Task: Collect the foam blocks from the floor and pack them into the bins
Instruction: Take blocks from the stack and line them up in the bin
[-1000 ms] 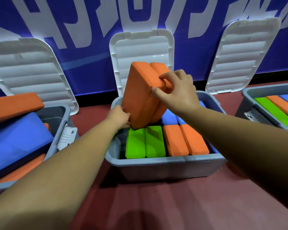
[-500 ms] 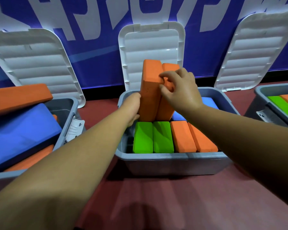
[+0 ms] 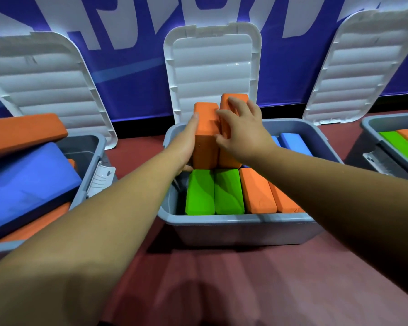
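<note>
Two orange foam blocks stand upright side by side at the back left of the middle grey bin (image 3: 240, 218): the left one (image 3: 205, 137) and the right one (image 3: 230, 157). My left hand (image 3: 186, 142) lies flat with straight fingers against the outer side of the left block. My right hand (image 3: 243, 132) rests with spread fingers over the front and top of both blocks. In front of them lie two green blocks (image 3: 212, 191) and two orange blocks (image 3: 257, 191). Blue blocks (image 3: 295, 143) lie at the back right of the bin.
A left bin (image 3: 99, 149) holds a big blue block (image 3: 26, 182) and orange blocks piled above its rim. A right bin (image 3: 372, 123) holds green and orange blocks. White lids (image 3: 212, 74) lean open against the blue wall. Dark red floor (image 3: 222, 278) lies before the bins.
The two orange blocks have gone from tilted above the bin to upright and lower inside it. My right hand's grip on their top has loosened to spread fingers; my left hand has slid up the side.
</note>
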`<state>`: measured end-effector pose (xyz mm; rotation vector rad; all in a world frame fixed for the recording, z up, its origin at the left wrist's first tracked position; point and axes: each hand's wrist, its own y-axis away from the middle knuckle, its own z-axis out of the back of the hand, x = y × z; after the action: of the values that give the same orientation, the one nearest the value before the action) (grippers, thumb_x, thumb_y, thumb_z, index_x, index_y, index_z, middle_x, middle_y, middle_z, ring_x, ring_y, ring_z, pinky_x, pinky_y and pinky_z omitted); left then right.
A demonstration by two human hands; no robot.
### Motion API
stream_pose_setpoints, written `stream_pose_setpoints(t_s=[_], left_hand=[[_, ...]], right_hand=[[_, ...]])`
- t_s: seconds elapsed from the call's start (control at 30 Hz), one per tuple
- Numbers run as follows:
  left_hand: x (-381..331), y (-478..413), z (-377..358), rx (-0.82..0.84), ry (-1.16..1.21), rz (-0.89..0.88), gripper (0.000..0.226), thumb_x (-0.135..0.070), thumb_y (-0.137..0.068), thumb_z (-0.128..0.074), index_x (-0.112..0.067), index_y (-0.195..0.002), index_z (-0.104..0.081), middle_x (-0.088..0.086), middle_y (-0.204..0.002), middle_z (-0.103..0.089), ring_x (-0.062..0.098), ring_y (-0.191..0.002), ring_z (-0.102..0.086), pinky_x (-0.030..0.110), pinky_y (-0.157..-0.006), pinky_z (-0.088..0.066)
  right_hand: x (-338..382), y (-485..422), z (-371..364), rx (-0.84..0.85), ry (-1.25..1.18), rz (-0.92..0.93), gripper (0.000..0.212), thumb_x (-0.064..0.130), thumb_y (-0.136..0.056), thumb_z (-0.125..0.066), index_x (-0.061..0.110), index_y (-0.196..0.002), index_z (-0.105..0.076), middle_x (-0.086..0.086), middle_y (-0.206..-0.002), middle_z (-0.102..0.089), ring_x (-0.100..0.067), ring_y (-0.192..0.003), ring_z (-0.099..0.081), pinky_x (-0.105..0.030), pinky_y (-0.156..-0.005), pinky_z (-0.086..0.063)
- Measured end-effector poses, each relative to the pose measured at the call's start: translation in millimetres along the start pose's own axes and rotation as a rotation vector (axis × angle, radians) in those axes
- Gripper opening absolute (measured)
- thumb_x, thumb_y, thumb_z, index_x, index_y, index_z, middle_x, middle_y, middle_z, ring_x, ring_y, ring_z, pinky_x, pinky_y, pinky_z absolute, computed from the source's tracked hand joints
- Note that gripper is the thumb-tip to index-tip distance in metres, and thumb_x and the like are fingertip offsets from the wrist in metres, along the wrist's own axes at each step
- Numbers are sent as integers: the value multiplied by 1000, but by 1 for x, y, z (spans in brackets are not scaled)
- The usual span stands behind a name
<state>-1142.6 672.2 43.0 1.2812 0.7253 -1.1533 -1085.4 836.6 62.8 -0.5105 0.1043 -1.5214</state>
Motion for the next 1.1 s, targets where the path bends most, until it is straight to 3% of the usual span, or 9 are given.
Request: stream_pose_setpoints(t_s=[0.07, 0.23, 0.37, 0.5, 0.63, 0.77, 0.93, 1.0, 1.1], left_hand=[[-3, 4, -6, 17, -135, 4, 90, -91, -73, -46, -31, -139, -55, 3, -127, -69, 31, -104, -70, 52, -86, -59], [0, -6, -7, -63, -378, -35, 96, -80, -74, -42, -14, -143, -51, 12, -133, -62, 35, -113, -63, 51, -93, -57], [16, -20, -6, -54, -512, -50, 74, -65, -81, -49, -19, -138, -51, 11, -124, -67, 37, -105, -67, 50, -93, -57], [17, -8, -5, 5, -568, -74, 70, -52, -100, -50, -46, -161, -16, 5, -120, -63, 37, -94, -69, 48, -79, -62], [24, -17, 1, 109, -616, 11, 68, -29, -105, -48, -53, -160, -15, 10, -125, -61, 33, -84, -68, 53, -67, -64], [56, -48, 5, 159, -862, 79, 79, -48, -100, -52, -61, -154, 5, 4, -138, -59, 31, -92, -72, 63, -96, -53], [38, -45, -8, 133, -1134, 28, 81, -31, -111, -44, -26, -162, 19, 24, -168, -19, 42, -146, -39, 51, -118, -33], [35, -47, -9, 170, -1253, 3, 80, -24, -112, -42, -20, -162, 19, 25, -167, -23, 41, -145, -41, 48, -116, -37], [37, -52, -4, 262, -1299, 39, 79, -24, -111, -39, -25, -161, 22, 22, -159, -40, 39, -120, -64, 48, -102, -51]], right_hand=[[-6, -4, 0, 40, -84, 3, 68, 47, -90, -67, 24, -150, -48, -6, -164, -29, -43, -151, -15, -54, -122, -23], [-17, -23, 3, 38, -71, -4, 67, 60, -90, -67, 8, -131, -59, -13, -138, -54, -31, -126, -51, -40, -105, -42], [-24, -33, -16, 234, -25, -31, 55, 59, -103, -40, 15, -123, -67, -18, -142, -51, -34, -131, -51, -44, -108, -43], [-33, -26, -40, 384, 33, -22, 38, 36, -105, -45, 13, -132, -59, -13, -130, -55, -35, -118, -57, -45, -98, -48], [-37, -20, -54, 464, 87, -4, 32, 32, -100, -49, 15, -114, -72, -11, -120, -61, -32, -109, -60, -39, -93, -49], [-31, -17, -67, 518, 124, 34, 29, 18, -93, -52, 16, -109, -76, -13, -118, -66, -33, -108, -61, -39, -94, -51], [-25, -26, -72, 550, 206, -2, 27, 20, -87, -56, 17, -104, -76, -11, -113, -68, -33, -101, -64, -39, -90, -55], [-24, -27, -72, 545, 202, -15, 25, 18, -84, -57, 16, -101, -76, -11, -112, -67, -33, -100, -64, -39, -89, -56], [-23, -24, -70, 539, 178, -39, 28, 17, -85, -56, 18, -104, -77, -9, -115, -67, -32, -104, -64, -40, -92, -55]])
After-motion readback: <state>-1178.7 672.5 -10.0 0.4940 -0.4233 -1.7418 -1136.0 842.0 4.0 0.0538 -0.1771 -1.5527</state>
